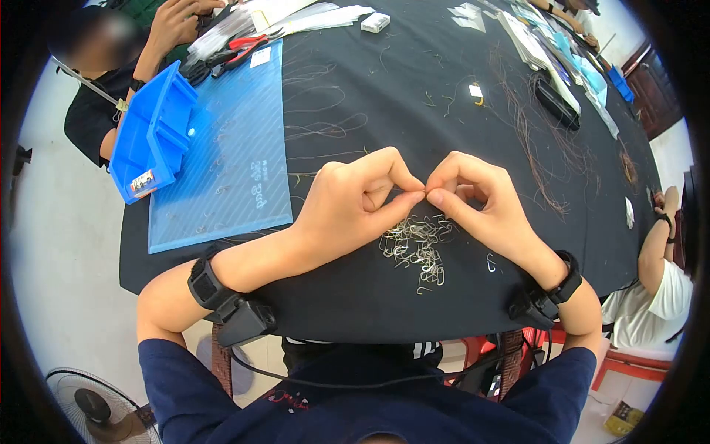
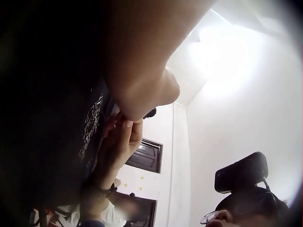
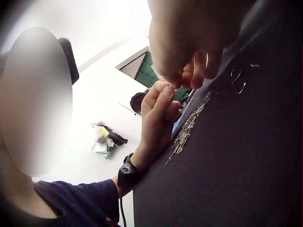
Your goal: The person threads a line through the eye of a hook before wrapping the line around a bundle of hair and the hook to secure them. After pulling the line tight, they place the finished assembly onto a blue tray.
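Note:
Above the black tablecloth the left hand (image 1: 355, 196) and right hand (image 1: 484, 200) meet fingertip to fingertip, thumb and index finger of each pinched together. What lies between the tips is too small to make out. Just below them is a pile of small metal hooks (image 1: 420, 248), with one separate hook (image 1: 491, 263) to the right. The right wrist view shows the left hand (image 3: 158, 111) against the right hand (image 3: 194, 47), beside the hook pile (image 3: 189, 125). In the left wrist view, the left hand (image 2: 142, 90) partly hides the right hand's fingertips.
At the left lie a blue zip bag (image 1: 237, 163), a blue bin (image 1: 154, 133) and red-handled pliers (image 1: 244, 46). Thin brown threads (image 1: 536, 148) and a black case (image 1: 556, 102) are at the right. Other people sit around the table.

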The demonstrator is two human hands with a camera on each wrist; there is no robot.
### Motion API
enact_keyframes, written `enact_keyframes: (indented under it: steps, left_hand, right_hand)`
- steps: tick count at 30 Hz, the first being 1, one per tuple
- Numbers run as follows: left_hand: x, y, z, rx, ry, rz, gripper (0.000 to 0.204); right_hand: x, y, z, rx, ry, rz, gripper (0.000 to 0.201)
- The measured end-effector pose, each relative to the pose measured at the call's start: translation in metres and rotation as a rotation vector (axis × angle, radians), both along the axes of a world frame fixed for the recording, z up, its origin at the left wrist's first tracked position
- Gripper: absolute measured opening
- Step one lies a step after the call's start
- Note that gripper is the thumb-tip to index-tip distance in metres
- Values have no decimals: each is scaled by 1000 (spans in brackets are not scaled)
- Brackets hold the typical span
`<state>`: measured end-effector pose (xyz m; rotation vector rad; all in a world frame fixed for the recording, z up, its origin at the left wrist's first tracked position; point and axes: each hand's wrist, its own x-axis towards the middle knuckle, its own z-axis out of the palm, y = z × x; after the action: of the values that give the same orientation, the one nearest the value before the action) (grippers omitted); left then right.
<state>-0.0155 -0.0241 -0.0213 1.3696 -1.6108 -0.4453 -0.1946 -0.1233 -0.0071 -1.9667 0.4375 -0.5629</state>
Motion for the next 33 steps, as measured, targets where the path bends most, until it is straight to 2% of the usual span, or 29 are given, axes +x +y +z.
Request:
enact_keyframes:
  steps: [6,15,18,21,24,28,33]
  left_hand:
    - [3,0,-2,22,74,20,15]
    - [0,-1,0,74,249,84,11]
    - [4,2,3,88,128,69,20]
    - [0,-5,2,-55,158,30,25]
    - [0,-3,6,-18,45,-120,30]
    - [6,-5,2,-80,-106,-85,18]
    - [3,-6,-1,-146,-89,-1,11]
  right_hand:
    - [-4,-9,-7,84,41,15,10]
    - [-4,-8,-5,135,48,9,11]
    - [-2,-5,-1,118,57,16,11]
    - [-4,-9,-8,155,44,29,12]
    - [-4,-9,-13,161,6,45,12]
    - [-4,-8,-6,185,87,64,14]
    - [-2,-3,5,165,98,93,16]
